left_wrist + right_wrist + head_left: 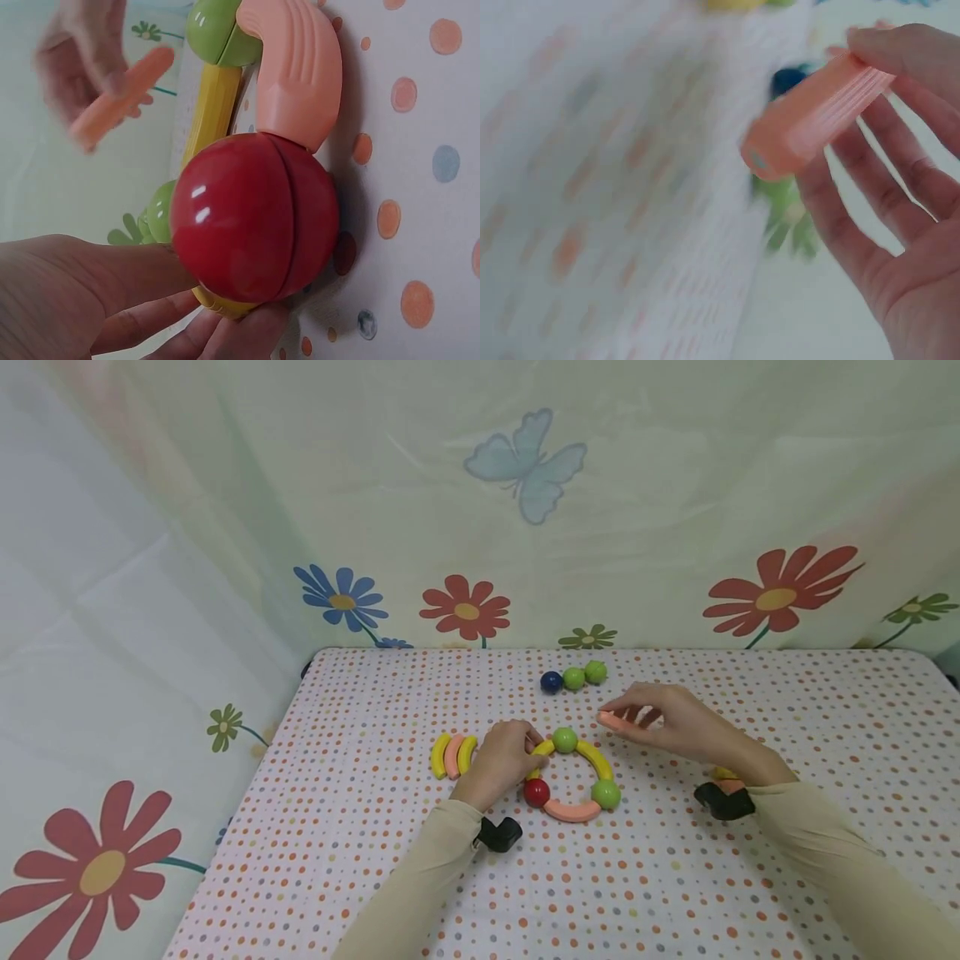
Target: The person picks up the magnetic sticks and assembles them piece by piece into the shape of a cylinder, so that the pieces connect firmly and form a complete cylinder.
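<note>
On the dotted cloth lies a closed ring of balls and curved bars. It has a green ball (565,740) at the back, another green ball (606,793) at right, and a red ball (247,217) at left. A pink bar (572,811) forms its near side; a yellow bar (597,762) forms its right side. My left hand (504,758) pinches the ring's left yellow bar (223,303), beside the red ball. Above the cloth, to the ring's right, my right hand (671,722) holds a loose pink bar (817,116) between thumb and fingers.
Behind the ring, a dark blue ball (551,682) and two green balls (573,678) sit in a row. Left of my left hand lie two yellow bars (440,756) and a pink bar (453,756). More pieces (726,777) show partly under my right wrist.
</note>
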Available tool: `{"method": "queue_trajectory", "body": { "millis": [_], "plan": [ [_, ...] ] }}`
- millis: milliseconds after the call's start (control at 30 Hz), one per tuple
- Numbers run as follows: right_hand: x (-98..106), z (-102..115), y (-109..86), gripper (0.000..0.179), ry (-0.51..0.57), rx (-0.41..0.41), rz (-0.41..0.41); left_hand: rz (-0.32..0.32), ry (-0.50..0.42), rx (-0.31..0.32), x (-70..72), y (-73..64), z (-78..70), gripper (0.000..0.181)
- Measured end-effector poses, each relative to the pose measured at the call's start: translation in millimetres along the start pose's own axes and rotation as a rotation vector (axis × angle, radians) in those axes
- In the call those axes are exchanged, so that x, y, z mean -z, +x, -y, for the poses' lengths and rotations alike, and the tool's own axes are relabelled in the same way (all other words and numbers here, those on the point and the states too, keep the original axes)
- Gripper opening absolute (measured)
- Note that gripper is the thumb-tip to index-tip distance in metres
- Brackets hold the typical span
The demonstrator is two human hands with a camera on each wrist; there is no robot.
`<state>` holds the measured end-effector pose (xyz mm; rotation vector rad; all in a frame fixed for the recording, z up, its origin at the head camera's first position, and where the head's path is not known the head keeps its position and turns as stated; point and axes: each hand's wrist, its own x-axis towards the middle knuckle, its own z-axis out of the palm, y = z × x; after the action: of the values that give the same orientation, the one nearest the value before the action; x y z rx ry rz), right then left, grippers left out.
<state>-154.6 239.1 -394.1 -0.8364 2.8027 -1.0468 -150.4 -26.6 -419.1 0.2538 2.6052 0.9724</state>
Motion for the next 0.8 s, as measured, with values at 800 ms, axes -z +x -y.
{"method": "queue_trajectory", "body": {
  "millis": [800],
  "plan": [
    [-49.4,-2.8,41.0,0.04,0.59,-0.124,-0.164,0.014,-0.006,0.01,0.9,2.1,1.1,0.025]
  ]
}}
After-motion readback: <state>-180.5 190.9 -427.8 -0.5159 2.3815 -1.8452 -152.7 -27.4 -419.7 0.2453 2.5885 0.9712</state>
